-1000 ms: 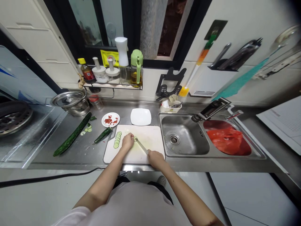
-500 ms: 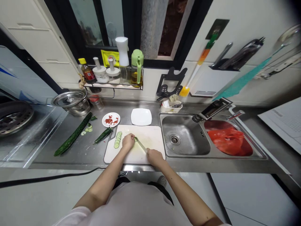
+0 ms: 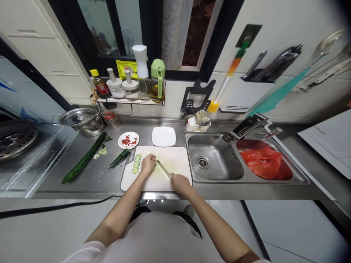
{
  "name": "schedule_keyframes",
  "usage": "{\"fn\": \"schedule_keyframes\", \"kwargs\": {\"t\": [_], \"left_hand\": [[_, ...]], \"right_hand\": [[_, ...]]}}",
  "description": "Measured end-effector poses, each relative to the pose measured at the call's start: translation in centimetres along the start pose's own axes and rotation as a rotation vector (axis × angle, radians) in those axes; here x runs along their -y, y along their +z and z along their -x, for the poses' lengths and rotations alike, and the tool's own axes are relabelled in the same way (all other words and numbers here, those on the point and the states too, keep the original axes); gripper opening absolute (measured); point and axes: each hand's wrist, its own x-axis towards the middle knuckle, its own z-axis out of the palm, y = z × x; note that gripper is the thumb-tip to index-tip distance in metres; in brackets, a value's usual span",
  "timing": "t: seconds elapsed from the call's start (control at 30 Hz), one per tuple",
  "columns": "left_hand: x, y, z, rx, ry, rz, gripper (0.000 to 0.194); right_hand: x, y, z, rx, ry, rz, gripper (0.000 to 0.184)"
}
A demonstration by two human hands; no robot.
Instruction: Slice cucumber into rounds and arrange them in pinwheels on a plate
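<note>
On the white cutting board (image 3: 174, 184), my right hand (image 3: 180, 183) is wrapped round the handle of a knife (image 3: 164, 169), its blade slanting up and left across the board. My left hand (image 3: 148, 164) has its fingers closed together by the blade tip, on a small green-edged cucumber piece (image 3: 156, 163) that they mostly hide. Left of that hand lies an overlapping row of cucumber slices (image 3: 136, 163). Beside the board's left edge rests a cut length of dark green cucumber (image 3: 120, 158).
A white plate with red bits (image 3: 128, 140) and a square white plate (image 3: 163, 136) stand behind the board. A long cucumber (image 3: 84, 157) and cucumber scraps (image 3: 103, 150) lie left. The sink (image 3: 216, 177) adjoins the right, with a red bag (image 3: 261, 163) in its second basin.
My left hand has shifted slightly, and less of the green-edged cucumber piece shows by the blade tip. The knife stays in my right hand at nearly the same slant.
</note>
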Motion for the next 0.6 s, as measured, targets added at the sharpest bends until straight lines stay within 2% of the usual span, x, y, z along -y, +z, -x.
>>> {"fn": "schedule_keyframes", "kwargs": {"t": [0.27, 0.6], "left_hand": [[0.12, -0.06, -0.24, 0.011, -0.01, 0.024, 0.035], [-0.23, -0.46, -0.4, 0.023, -0.003, 0.011, 0.032]], "right_hand": [[0.41, -0.58, -0.35, 0.005, -0.005, 0.002, 0.032], [0.19, -0.3, -0.42, 0.0, -0.013, 0.02, 0.033]]}}
